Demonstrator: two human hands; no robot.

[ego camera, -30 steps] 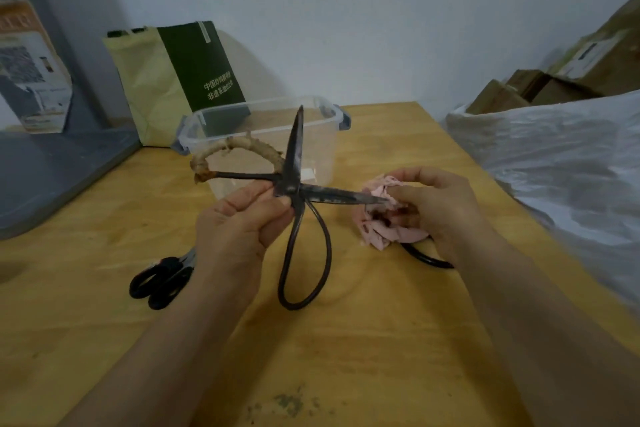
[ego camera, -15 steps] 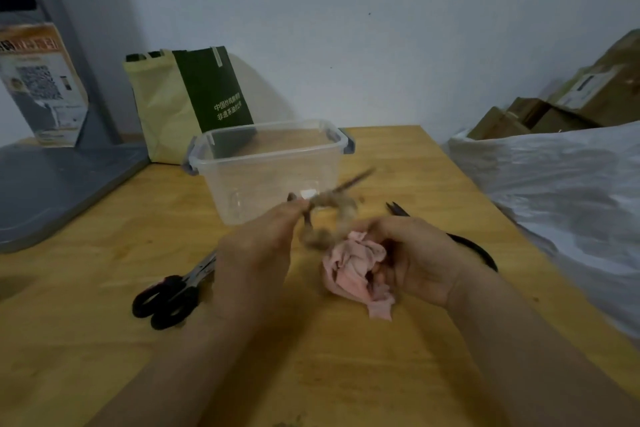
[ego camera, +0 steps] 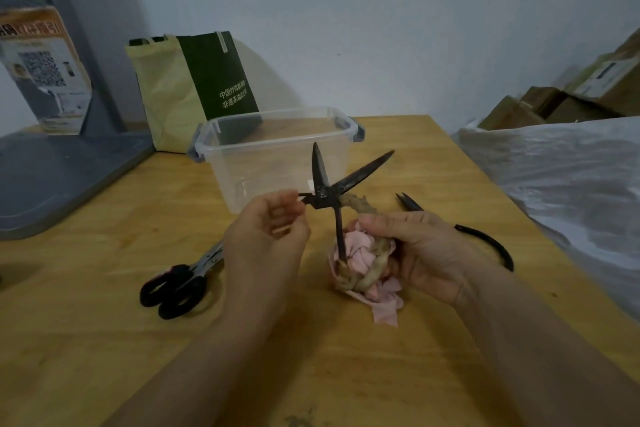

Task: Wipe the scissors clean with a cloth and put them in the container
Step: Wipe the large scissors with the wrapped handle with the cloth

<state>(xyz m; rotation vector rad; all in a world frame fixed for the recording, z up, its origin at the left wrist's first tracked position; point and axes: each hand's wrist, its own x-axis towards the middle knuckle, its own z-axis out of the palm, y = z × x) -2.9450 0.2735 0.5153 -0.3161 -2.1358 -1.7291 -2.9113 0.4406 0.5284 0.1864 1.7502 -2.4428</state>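
Observation:
Dark iron scissors with blades spread point up in front of the clear plastic container. My left hand pinches one handle arm near the pivot. My right hand grips a crumpled pink cloth wrapped around the other, tan-bound handle loop. Black-handled scissors lie on the table to the left. A third dark pair lies behind my right hand, partly hidden.
The wooden table carries a yellow-and-green paper bag behind the container. A grey stand base sits at left. White plastic sheeting and cardboard boxes border the right edge.
The scissors were turned over: the blades now point up and away, the bound handle sits down in the cloth. My right hand shifted from the blade to the handle.

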